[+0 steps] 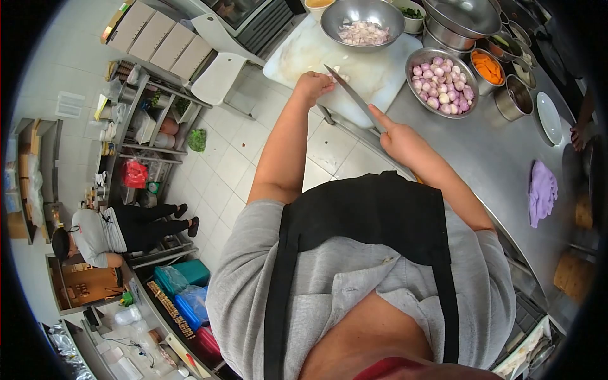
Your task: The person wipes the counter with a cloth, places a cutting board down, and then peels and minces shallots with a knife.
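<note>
My right hand [401,138] grips a kitchen knife [352,95], index finger stretched along the back of the blade. The blade points away over a white cutting board [294,57], its tip close to my left hand [313,87]. The fingers of my left hand are closed around a small peeled shallot [332,77] at the near edge of the board; most of it is hidden. Small cut pieces lie beside the blade. At the board's far side stands a metal bowl [329,28] with chopped shallots [364,33]. Another metal bowl [411,95] on the right holds whole peeled shallots [441,85].
Right of the board, the steel counter [456,152] carries containers, one with orange carrot pieces [487,67], a white plate [549,118] and a purple cloth [543,193]. Another person's hand [577,136] shows at far right. On the left, a person [114,234] bends near shelves.
</note>
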`<act>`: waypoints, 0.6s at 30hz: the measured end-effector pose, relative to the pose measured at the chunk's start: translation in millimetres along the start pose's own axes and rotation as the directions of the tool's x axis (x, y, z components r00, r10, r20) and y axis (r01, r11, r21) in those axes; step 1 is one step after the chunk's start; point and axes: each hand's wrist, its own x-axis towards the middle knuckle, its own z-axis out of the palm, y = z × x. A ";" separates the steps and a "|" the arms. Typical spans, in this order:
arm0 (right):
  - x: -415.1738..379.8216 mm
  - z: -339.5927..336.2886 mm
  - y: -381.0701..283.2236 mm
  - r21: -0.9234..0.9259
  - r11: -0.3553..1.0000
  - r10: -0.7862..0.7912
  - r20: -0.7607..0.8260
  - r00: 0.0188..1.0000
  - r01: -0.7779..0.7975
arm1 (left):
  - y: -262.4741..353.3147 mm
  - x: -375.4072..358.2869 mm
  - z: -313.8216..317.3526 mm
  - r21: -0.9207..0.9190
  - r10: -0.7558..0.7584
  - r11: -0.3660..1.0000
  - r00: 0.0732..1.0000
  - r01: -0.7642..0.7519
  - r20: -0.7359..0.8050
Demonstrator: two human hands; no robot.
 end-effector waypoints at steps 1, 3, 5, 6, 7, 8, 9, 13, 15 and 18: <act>-0.2 0.3 0.0 -0.007 1.000 -0.003 0.001 1.000 0.003 | 0.1 -0.3 0.4 0.003 -0.003 1.000 1.000 0.003 -0.006; 0.0 1.6 0.9 -0.012 1.000 -0.006 0.003 1.000 0.006 | 0.3 -0.2 0.8 -0.001 -0.006 1.000 1.000 0.006 -0.004; 0.7 4.0 3.6 -0.003 1.000 -0.008 -0.024 1.000 0.008 | 0.6 -0.3 0.3 -0.005 -0.010 1.000 1.000 0.010 -0.002; 1.2 4.4 4.5 -0.003 1.000 -0.008 -0.024 1.000 0.008 | 0.4 -0.4 -0.1 -0.004 -0.003 1.000 1.000 0.003 0.014; 1.9 4.5 5.4 0.007 1.000 -0.013 -0.026 1.000 0.013 | 0.2 -0.5 -0.2 -0.003 0.004 1.000 1.000 -0.004 0.030; 1.9 4.6 5.9 0.016 1.000 -0.016 -0.028 0.999 0.017 | -0.1 -0.5 0.0 -0.003 0.003 1.000 1.000 -0.003 0.030; 1.6 4.6 5.9 0.016 1.000 -0.015 -0.028 1.000 0.015 | 1.4 -2.0 1.0 0.008 -0.002 1.000 1.000 0.002 0.019; 0.6 2.7 2.9 0.014 1.000 -0.008 -0.024 1.000 0.008 | 0.5 -3.3 1.7 -0.019 0.036 0.999 0.999 -0.036 -0.003; 0.6 2.9 2.3 0.014 1.000 -0.006 -0.022 1.000 0.006 | 1.8 -5.0 2.6 -0.009 0.034 0.999 0.999 -0.034 -0.010; 3.9 5.1 5.6 -0.019 1.000 -0.017 -0.016 1.000 0.017 | 2.2 -5.5 3.7 0.002 0.028 1.000 0.999 -0.028 -0.022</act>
